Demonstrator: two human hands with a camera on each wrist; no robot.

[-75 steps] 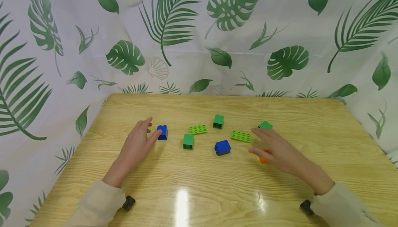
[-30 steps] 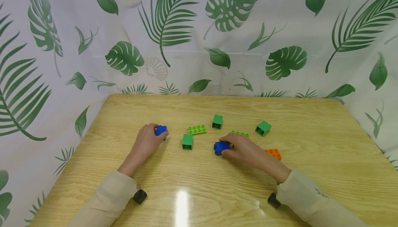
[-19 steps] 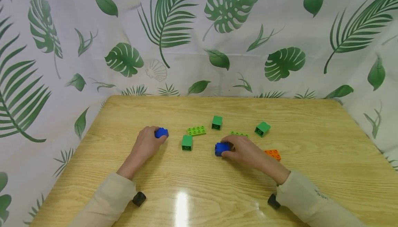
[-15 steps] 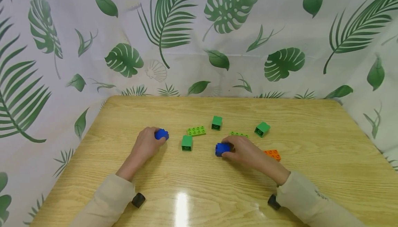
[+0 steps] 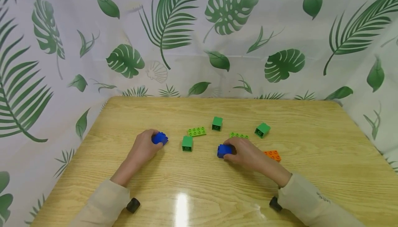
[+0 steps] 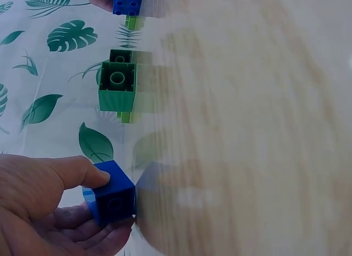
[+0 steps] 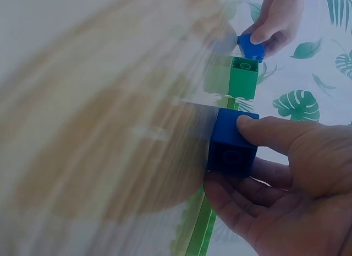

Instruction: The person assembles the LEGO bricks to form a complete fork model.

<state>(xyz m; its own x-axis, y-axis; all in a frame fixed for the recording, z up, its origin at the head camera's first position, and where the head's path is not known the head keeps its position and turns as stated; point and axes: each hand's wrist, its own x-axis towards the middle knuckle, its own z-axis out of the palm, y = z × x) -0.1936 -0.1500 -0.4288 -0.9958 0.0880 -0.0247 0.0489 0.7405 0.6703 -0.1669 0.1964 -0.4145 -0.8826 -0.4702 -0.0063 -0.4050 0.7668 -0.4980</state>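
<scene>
On the left of the table, my left hand (image 5: 144, 148) pinches a blue toy brick (image 5: 160, 138) between thumb and fingers. The left wrist view shows the thumb on one face of this blue brick (image 6: 112, 196), its hollow end towards the camera. Right of centre, my right hand (image 5: 245, 153) grips a second blue brick (image 5: 224, 150), whose studs point left. In the right wrist view the thumb presses one side of that blue brick (image 7: 233, 140) and the fingers curl round the other. A green brick (image 5: 187, 143) lies between the two hands.
Behind the hands lie a light green flat brick (image 5: 197, 131) and another green brick (image 5: 217, 123). A second light green flat brick (image 5: 238, 135) is partly hidden by my right hand. An orange brick (image 5: 273, 155) and a green brick (image 5: 262, 130) lie on the right.
Both hands came in and took hold of the blue bricks. Since then the left hand has tilted its brick and drawn it slightly nearer, while the right has shifted its brick slightly right.
</scene>
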